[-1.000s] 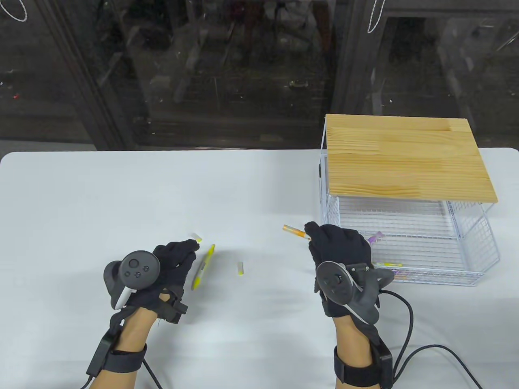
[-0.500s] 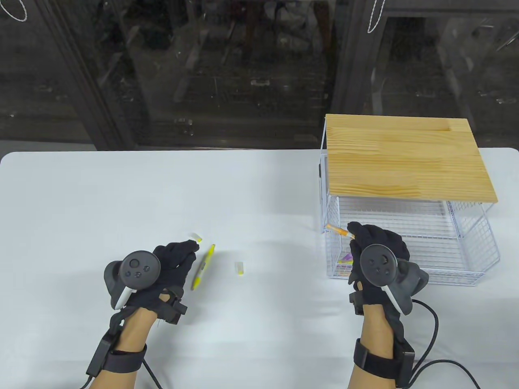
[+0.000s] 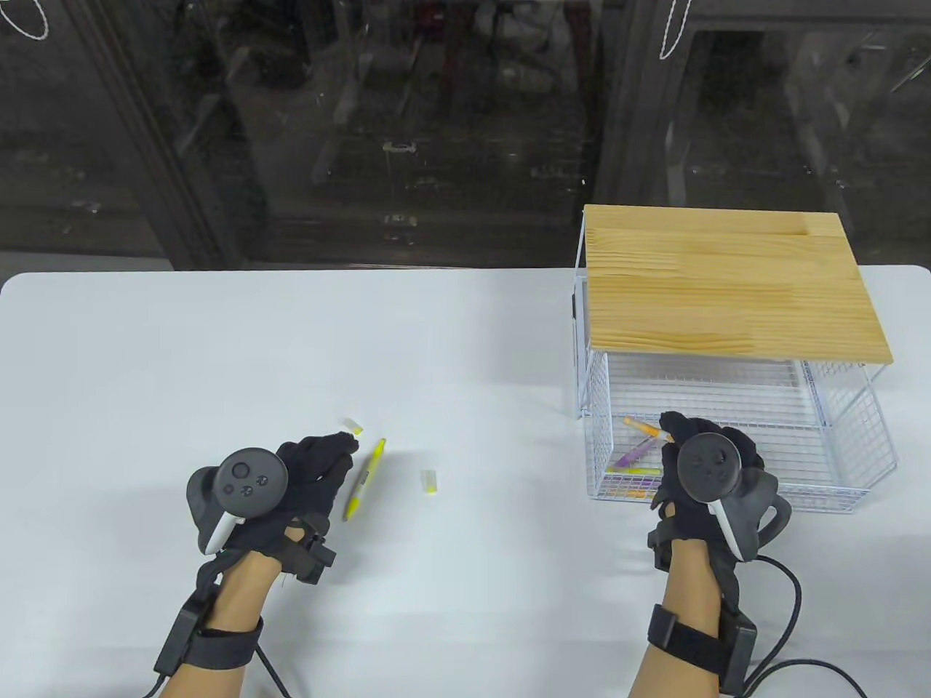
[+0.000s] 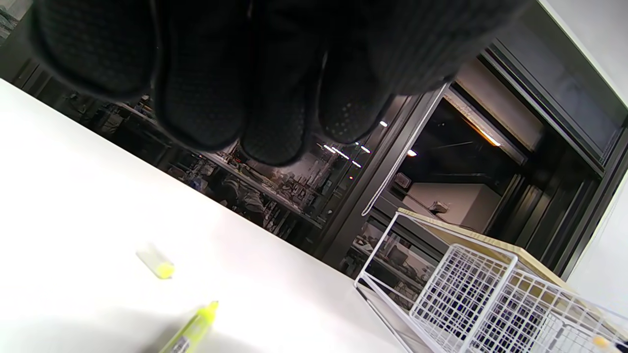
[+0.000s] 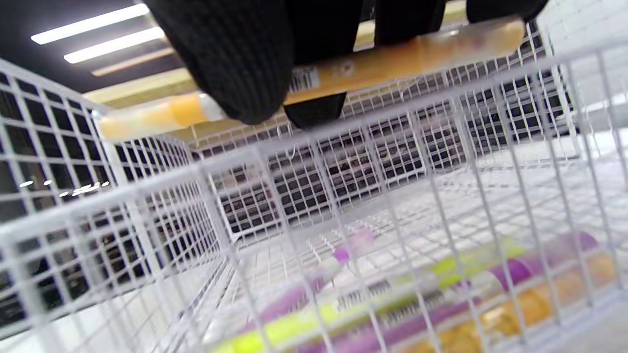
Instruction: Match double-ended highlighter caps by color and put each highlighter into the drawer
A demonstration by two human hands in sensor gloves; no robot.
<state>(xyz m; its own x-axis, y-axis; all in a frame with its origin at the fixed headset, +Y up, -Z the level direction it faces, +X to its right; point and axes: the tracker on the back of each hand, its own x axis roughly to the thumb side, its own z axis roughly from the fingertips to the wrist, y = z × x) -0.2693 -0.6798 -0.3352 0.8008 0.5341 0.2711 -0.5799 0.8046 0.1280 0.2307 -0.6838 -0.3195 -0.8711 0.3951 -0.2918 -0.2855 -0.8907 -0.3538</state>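
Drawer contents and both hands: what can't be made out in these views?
- Drawer count: right hand covers part in table view; mesh blur in right wrist view.
- Orange highlighter label: blurred.
- Left hand fingertips: tracker hides them; whether they touch the yellow highlighter is unclear.

We find no words or numbers we can read. The orange highlighter (image 5: pixel 343 68) carries a small barcode on its barrel, its digits too blurred to make out, and the yellow highlighter (image 4: pixel 189 333) has a label we cannot read.

A lab or workshop — cluttered benches (image 4: pixel 274 191) behind dark glass partitions (image 3: pixel 378 131).
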